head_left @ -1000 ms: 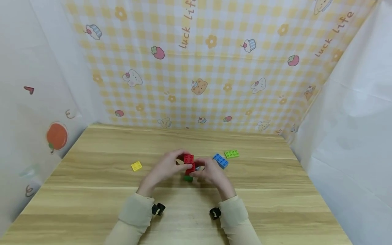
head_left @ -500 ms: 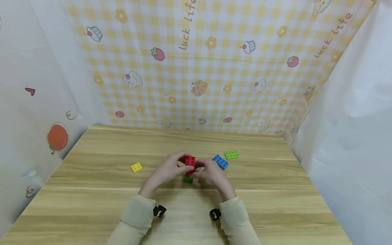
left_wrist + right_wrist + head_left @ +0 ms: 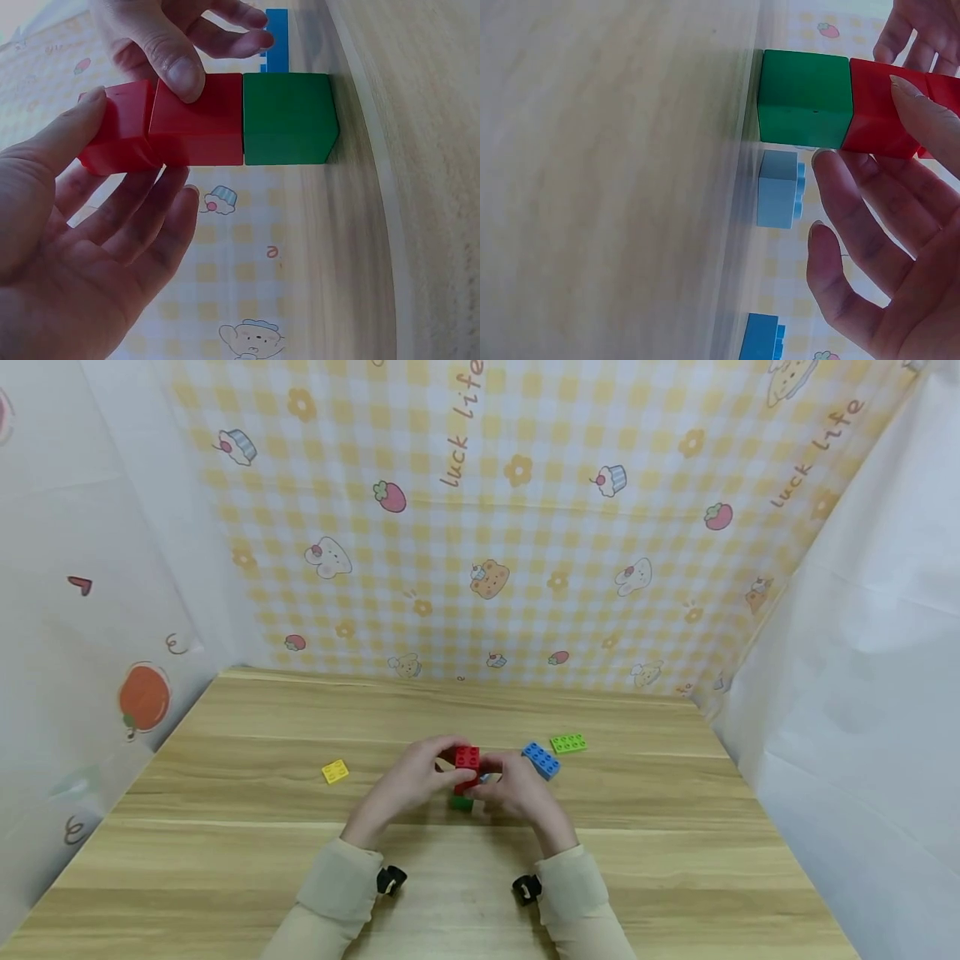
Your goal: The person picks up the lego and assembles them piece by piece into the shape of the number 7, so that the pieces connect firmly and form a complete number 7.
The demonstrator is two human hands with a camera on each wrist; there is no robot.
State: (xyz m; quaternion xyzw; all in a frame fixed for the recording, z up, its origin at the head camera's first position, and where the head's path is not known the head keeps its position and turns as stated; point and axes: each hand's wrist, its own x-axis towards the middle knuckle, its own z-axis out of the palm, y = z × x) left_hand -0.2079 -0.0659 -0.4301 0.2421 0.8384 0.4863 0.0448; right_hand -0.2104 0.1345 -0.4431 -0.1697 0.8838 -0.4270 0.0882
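A short tower stands on the table between the two hands: a green brick (image 3: pixel 462 803) at the bottom, a red brick (image 3: pixel 202 139) on it, and an upper red brick (image 3: pixel 467 757) on top. In the left wrist view the upper red brick sits slightly tilted against the lower one, with a thin wedge at their joint. The left hand (image 3: pixel 416 777) pinches the upper red brick between thumb and fingers. From the other side, the right hand (image 3: pixel 521 789) grips the lower red brick, thumb on its near face and fingers behind; its little finger hangs free.
A light blue brick (image 3: pixel 778 189) stands close beside the tower, mostly hidden in the head view. Farther right lie a blue brick (image 3: pixel 541 761) and a lime green brick (image 3: pixel 568 743). A yellow brick (image 3: pixel 335 772) lies left of the left hand. A patterned cloth (image 3: pixel 487 527) hangs behind the table.
The left hand has shifted the upper red brick slightly right, so it now lines up over the lower red brick. The right hand has kept its grip. The head view has tilted up slightly.
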